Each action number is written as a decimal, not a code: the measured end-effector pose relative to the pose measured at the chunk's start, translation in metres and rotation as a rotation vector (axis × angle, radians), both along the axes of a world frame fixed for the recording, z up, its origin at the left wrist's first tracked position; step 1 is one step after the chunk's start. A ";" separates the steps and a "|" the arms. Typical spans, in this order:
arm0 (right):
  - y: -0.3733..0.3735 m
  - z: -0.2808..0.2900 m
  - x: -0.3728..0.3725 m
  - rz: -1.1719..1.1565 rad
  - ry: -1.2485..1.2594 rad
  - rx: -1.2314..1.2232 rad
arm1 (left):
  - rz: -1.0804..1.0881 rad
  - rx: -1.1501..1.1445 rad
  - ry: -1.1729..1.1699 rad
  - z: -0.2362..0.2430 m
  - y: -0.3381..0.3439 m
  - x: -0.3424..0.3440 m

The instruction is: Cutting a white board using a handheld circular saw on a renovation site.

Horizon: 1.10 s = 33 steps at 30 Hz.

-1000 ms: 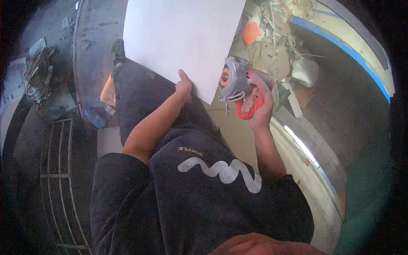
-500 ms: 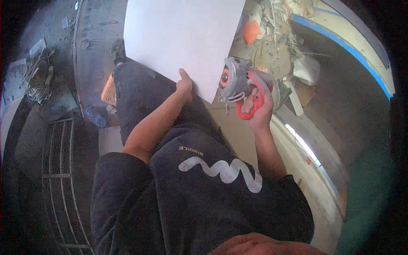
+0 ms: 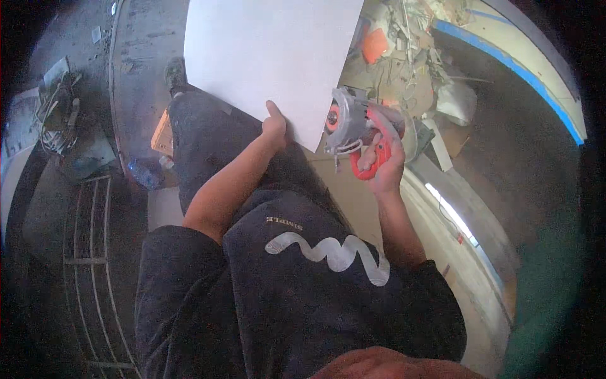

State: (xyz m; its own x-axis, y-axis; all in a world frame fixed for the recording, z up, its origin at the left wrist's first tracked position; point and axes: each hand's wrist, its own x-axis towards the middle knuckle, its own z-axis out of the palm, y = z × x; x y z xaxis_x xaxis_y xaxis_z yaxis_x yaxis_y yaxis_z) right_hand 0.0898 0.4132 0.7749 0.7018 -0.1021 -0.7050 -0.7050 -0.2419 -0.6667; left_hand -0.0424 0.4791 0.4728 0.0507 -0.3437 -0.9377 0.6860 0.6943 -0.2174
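Observation:
A large white board (image 3: 271,57) reaches from the far edge of the view to just in front of my legs. My left hand (image 3: 274,126) grips its near edge, thumb laid on top and the other fingers hidden underneath. In my right hand (image 3: 386,167) is a red and grey circular saw (image 3: 360,123), its handle wrapped by my fingers. The saw sits at the near right corner of the board, its front close against the edge. Whether the blade touches the board I cannot tell.
Scraps and dusty debris (image 3: 398,69) lie beyond the saw on the right, with an orange piece (image 3: 375,45) among them. A curved blue-edged panel (image 3: 517,63) stands farther right. On the left are a metal ladder-like frame (image 3: 88,260), a plastic bottle (image 3: 144,174) and a coiled cable (image 3: 57,120).
The saw has shifted very slightly, staying at the board's right edge. My left hand keeps the same hold, and the board stays nearly in place.

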 end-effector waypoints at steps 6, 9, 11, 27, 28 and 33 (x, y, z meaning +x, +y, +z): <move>-0.003 0.002 -0.004 0.080 -0.056 -0.010 | 0.014 -0.023 -0.008 -0.005 0.000 0.001; 0.000 0.002 -0.001 -0.029 0.040 -0.035 | 0.026 -0.030 -0.009 -0.006 -0.003 0.003; 0.000 0.004 0.000 0.053 0.020 -0.073 | 0.031 -0.037 -0.011 -0.008 -0.002 0.001; -0.020 -0.003 -0.010 -0.028 0.039 0.055 | 0.081 -0.081 -0.033 -0.021 -0.006 0.003; -0.016 -0.001 -0.009 -0.022 0.044 0.005 | 0.084 -0.085 -0.033 -0.022 -0.007 0.004; -0.004 -0.002 -0.007 -0.059 0.024 -0.019 | 0.109 -0.092 -0.032 -0.026 -0.004 0.001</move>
